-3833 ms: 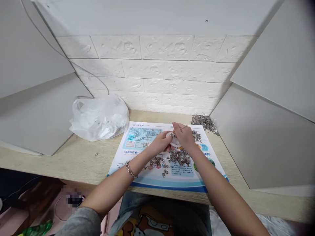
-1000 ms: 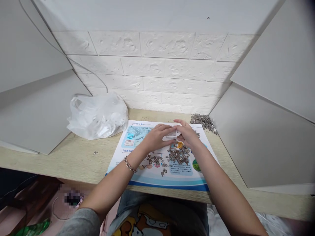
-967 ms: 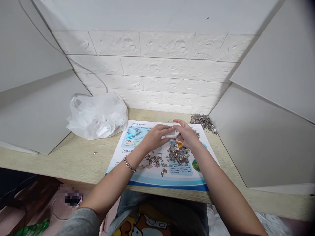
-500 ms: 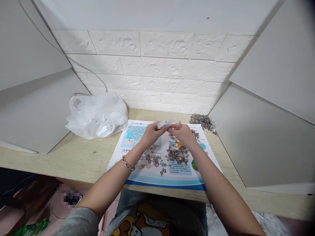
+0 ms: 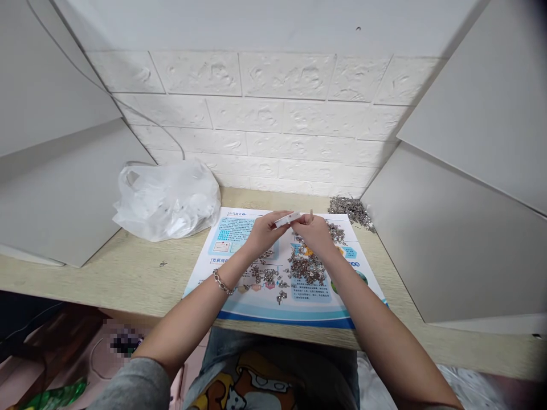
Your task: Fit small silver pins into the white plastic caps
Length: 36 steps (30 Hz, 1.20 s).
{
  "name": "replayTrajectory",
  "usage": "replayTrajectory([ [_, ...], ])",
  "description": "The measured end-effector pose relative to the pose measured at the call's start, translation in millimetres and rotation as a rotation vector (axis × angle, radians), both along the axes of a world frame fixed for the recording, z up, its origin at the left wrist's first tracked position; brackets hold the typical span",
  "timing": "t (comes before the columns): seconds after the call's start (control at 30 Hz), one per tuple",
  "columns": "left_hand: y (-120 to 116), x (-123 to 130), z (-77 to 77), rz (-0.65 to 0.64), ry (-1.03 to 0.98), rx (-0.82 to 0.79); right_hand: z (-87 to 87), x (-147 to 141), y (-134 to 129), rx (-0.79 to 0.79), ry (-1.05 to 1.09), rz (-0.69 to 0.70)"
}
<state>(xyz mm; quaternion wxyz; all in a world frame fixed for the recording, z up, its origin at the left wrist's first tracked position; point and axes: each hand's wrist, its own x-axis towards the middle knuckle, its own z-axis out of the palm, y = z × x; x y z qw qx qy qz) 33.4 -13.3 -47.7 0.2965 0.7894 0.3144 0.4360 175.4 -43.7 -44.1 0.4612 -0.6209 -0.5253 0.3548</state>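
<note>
A small white plastic piece (image 5: 287, 219) is held above the printed sheet (image 5: 248, 316), its narrow edge facing me. My left hand (image 5: 264, 232) is closed round its left end. At the right end, my right hand (image 5: 314, 232) has its fingers pinched together against the piece; whether a small part sits between them is hidden. A thin tan stick-like bit (image 5: 311, 213) shows above the right fingers. Below the hands lie a heap of small metal fittings (image 5: 306, 269) and a looser cluster of fittings (image 5: 265, 274).
A white plastic bag (image 5: 171, 199) of pale pieces stands at the back left. Another pile of metal parts (image 5: 350, 212) lies at the back right corner. One loose fitting (image 5: 163, 263) rests on the wooden table (image 5: 128, 285). Grey panels (image 5: 461, 239) close both sides.
The white piece has turned in my hands, from its broader face showing to its narrow edge. Both hands stay nearly in place.
</note>
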Motion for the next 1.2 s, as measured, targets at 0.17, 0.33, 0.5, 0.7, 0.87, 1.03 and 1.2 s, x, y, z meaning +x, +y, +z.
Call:
replayTrajectory([
  [0.17,-1.8,0.6,-1.2,0.038,0.044,0.135,-2.8,-0.8,2.4,0.018,0.033,-0.016],
  [0.33,-1.6,1.1,-4.0,0.070,0.050,0.234,-0.5,-1.4,2.2,0.042,0.010,-0.028],
  [0.5,-2.4,1.2,-3.8,0.122,0.087,0.236,-3.3,-3.8,2.2,0.039,0.013,-0.030],
  [0.7,-1.4,1.0,-5.9,0.164,0.107,0.197,-5.7,-3.8,2.3,0.042,0.014,-0.034],
  [0.87,4.5,-2.8,-3.5,0.315,0.078,-0.028,-2.8,-2.2,1.6,0.056,0.005,-0.058],
  [1.03,5.5,-3.1,-0.7,0.259,0.050,-0.207,-2.6,-1.5,1.5,0.016,-0.059,-0.008],
  [1.2,1.0,0.0,-0.6,0.132,0.040,-0.198,-1.4,-1.3,-0.6,0.034,-0.146,0.028],
])
